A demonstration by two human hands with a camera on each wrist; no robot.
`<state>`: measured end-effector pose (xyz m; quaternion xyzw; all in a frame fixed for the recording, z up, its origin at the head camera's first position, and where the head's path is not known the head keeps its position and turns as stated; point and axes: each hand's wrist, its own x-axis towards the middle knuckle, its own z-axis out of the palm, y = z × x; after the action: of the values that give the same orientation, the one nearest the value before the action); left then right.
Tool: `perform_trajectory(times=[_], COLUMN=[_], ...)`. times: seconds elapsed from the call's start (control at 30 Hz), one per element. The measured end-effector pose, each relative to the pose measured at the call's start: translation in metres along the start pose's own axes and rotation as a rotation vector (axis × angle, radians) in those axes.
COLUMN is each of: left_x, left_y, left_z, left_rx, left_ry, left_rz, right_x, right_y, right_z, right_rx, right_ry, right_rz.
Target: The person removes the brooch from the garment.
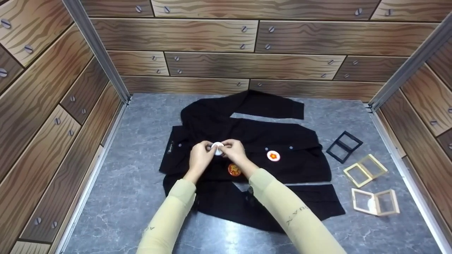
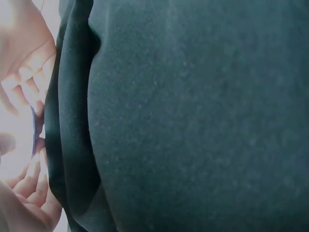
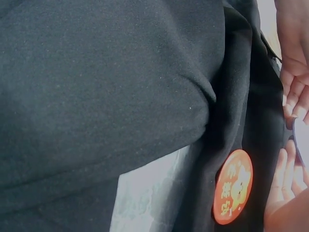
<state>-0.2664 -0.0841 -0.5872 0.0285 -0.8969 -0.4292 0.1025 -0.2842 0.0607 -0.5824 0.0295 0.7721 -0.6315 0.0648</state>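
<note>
Two forearms in pale yellow-green sleeves (image 1: 168,222) reach in from the near edge, angled toward each other, bringing the hands almost together above a black shirt (image 1: 282,134). The left hand (image 1: 200,157) and right hand (image 1: 235,150) pinch opposite sides of a white disc (image 1: 216,148), thumbs on its pale face and fingers curled at its rim. The right forearm blocks part of the shirt's near sleeve; black cloth fills most of both wrist views, and glare washes out the disc in the left one.

Just beside the right wrist, a red badge (image 1: 234,170) with a yellow figure lies on the shirt. Farther right on the fabric is a white badge (image 1: 273,156) with an orange-red flower, near small buttons (image 1: 291,147). Beyond the hem, on the grey marbled table (image 1: 134,176), lie a light-wood frame (image 1: 377,204), a gold frame (image 1: 365,170) and a black frame (image 1: 342,145), each two-paned. A plank-patterned wall (image 1: 212,35) rises behind.
</note>
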Motion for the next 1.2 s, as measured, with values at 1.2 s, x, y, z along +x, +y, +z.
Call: perform_trajectory(times=[1.2], left_x=[-0.0018], left_y=[0.0016], left_z=[-0.0023], left_rx=[-0.118], left_ry=[-0.051], left_rz=[-0.008], right_x=[-0.0052], right_y=[0.0037], right_z=[-0.0014], right_rx=[0.042], right_ry=[0.0], right_rz=[-0.002])
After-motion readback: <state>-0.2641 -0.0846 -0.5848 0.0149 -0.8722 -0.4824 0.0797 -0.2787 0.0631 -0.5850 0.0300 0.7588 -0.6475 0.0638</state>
